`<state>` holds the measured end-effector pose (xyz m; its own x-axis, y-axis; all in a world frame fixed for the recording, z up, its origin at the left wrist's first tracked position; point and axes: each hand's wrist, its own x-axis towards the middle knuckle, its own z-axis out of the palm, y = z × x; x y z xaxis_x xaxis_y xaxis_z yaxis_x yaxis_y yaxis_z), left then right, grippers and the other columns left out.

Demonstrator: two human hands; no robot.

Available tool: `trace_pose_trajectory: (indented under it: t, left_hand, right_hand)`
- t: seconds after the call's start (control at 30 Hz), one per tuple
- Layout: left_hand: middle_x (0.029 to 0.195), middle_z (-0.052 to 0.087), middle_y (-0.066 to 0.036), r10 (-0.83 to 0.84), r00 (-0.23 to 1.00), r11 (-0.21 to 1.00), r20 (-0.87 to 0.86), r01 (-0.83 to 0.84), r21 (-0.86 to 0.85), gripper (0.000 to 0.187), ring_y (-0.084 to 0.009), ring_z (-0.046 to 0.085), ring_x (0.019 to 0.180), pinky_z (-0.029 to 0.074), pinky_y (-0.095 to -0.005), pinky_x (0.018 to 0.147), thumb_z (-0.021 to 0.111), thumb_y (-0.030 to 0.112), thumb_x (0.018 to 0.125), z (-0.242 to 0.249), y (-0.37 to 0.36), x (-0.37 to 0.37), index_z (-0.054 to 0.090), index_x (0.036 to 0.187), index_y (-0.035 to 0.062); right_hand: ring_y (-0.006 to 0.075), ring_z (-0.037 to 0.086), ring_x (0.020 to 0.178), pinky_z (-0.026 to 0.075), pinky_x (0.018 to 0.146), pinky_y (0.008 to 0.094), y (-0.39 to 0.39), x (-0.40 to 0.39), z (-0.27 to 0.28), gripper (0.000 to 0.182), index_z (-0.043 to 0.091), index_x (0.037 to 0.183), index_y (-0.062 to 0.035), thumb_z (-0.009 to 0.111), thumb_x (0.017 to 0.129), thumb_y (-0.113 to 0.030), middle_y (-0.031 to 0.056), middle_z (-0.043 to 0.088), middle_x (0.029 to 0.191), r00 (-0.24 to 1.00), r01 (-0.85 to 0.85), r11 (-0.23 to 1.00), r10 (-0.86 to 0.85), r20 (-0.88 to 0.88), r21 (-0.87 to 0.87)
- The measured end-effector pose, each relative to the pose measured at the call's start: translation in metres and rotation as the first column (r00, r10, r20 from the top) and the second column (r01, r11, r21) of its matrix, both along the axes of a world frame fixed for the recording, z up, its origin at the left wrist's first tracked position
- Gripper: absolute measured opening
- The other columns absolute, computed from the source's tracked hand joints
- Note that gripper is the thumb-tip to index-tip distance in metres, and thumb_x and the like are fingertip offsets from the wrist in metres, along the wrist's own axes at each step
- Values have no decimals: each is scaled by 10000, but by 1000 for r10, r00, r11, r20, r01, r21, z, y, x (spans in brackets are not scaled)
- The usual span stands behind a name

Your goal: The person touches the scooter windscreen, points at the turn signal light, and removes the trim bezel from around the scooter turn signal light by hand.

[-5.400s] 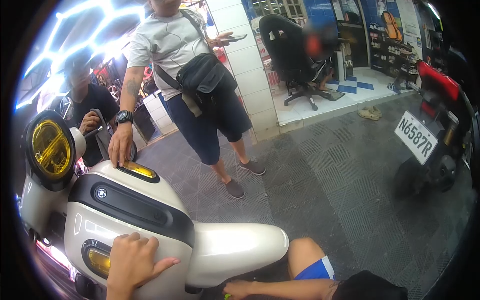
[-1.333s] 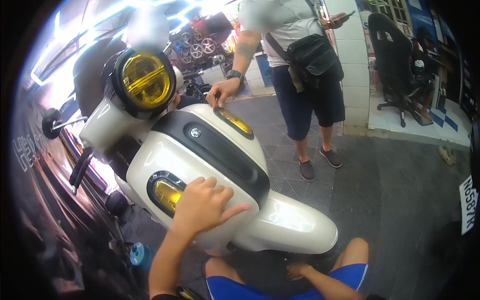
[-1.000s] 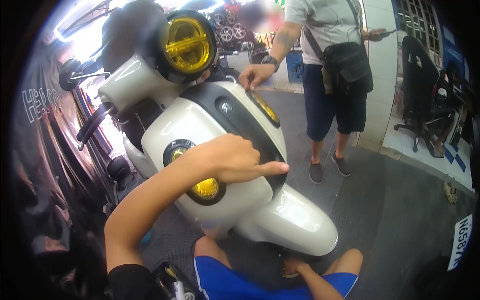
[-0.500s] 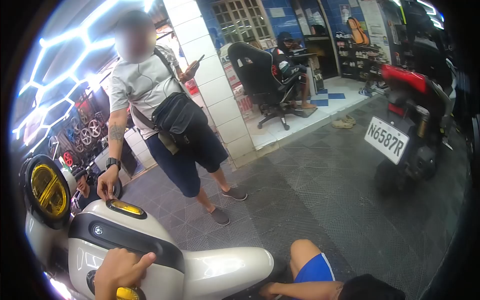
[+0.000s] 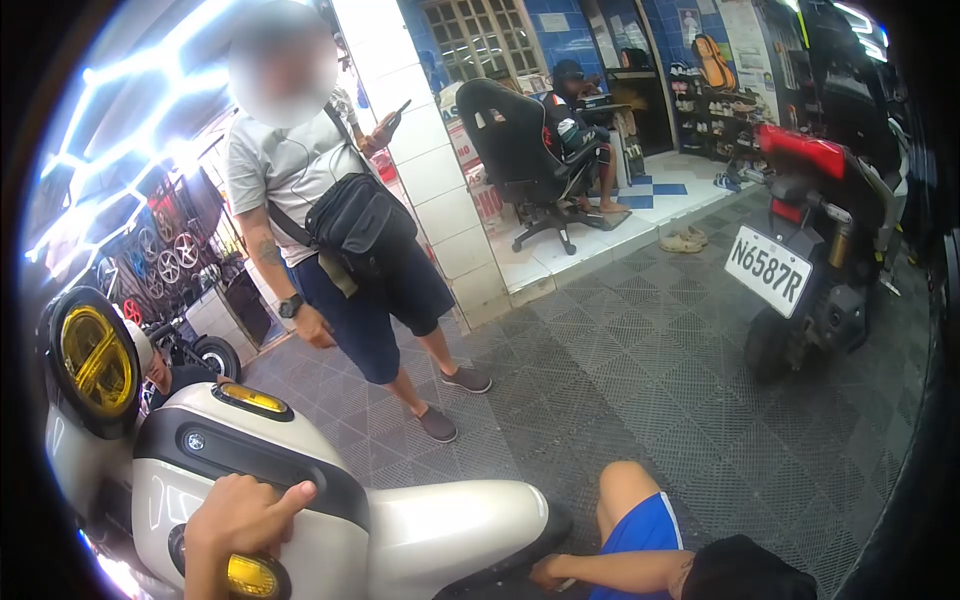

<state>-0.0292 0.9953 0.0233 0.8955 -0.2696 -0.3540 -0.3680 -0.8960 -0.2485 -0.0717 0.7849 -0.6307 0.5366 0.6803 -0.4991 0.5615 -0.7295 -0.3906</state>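
A cream scooter (image 5: 440, 520) with a black centre panel fills the lower left. My left hand (image 5: 245, 515) rests against its front panel, just above a yellow turn-signal lamp (image 5: 252, 575). The fingers are curled in and the thumb sticks out to the right; whatever is under the fingers is hidden. From the lower right, my right hand (image 5: 550, 571) reaches low beside the scooter's dark rounded end. Its fingers are closed, and a small light sliver shows below them, too small to name. Beside that arm is my knee in blue shorts (image 5: 640, 545).
Across the scooter stands a person (image 5: 290, 165) with a phone (image 5: 398, 115) and a black shoulder bag (image 5: 360, 230). Another person's head shows low behind the scooter. At right is a motorcycle (image 5: 815, 230). A gaming chair (image 5: 515, 145) and a seated person (image 5: 575, 120) are farther back.
The standing person's hand has come off the scooter's upper yellow lamp and hangs by their leg. A head behind the scooter shows more. My left hand keeps its curled shape on the panel.
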Motion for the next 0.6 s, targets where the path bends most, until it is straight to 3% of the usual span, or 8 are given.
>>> trace_pose_trajectory:
  t: [0.1, 0.17, 0.27, 0.4, 0.47, 0.6]
  left_hand:
    - [566, 690, 6, 18, 1000, 1000, -2, -18, -18, 850, -213, 719, 699, 538, -307, 817, 237, 617, 1054, -1, 1, 0, 759, 613, 112]
    - [568, 691, 4, 27, 1000, 1000, -1, -27, -15, 848, -213, 720, 700, 537, -305, 812, 240, 618, 1054, 0, 0, -1, 761, 617, 110]
    - [560, 693, 3, -25, 1000, 1000, 7, 25, 1, 800, -198, 712, 653, 547, -293, 754, 254, 557, 1075, 1, 3, 1, 762, 642, 117]
    - [547, 684, 3, -13, 1000, 999, 8, 13, -41, 788, -205, 708, 638, 546, -300, 746, 269, 546, 1078, 0, 8, 4, 759, 636, 116]
    - [539, 678, 4, -15, 1000, 999, 11, 15, -48, 783, -206, 706, 630, 545, -303, 739, 275, 539, 1079, 0, 9, 3, 757, 631, 115]
    - [521, 666, 12, -55, 998, 998, 17, 56, -25, 774, -199, 702, 617, 542, -298, 726, 281, 526, 1080, 1, 11, 5, 755, 622, 119]
  right_hand:
    - [387, 738, 975, 604, 804, 496, -5, -2, 33, 315, 762, 1019, 12, 691, 833, -232, 217, 757, 1041, 999, -28, 1000, 28, -28, -6]
    - [358, 753, 930, 608, 768, 482, -4, 0, 20, 267, 780, 955, 4, 722, 812, -214, 202, 769, 991, 1000, -18, 999, 19, -25, 48]
    - [352, 755, 908, 604, 771, 495, 0, 3, -4, 267, 780, 959, 7, 718, 826, -215, 186, 774, 1002, 991, 116, 993, -115, -62, 13]
    - [395, 724, 1023, 590, 843, 509, 1, 11, -18, 359, 752, 1058, 17, 683, 858, -273, 204, 754, 1095, 994, 38, 997, -44, -99, -60]
    - [393, 720, 1033, 587, 856, 505, -5, 4, 37, 358, 746, 1071, 11, 689, 855, -269, 198, 752, 1107, 995, 13, 999, -17, -101, -41]
    - [392, 718, 1033, 584, 872, 499, 3, 10, 12, 347, 742, 1058, 15, 700, 827, -240, 209, 750, 1085, 996, 17, 1000, -17, -85, 1]
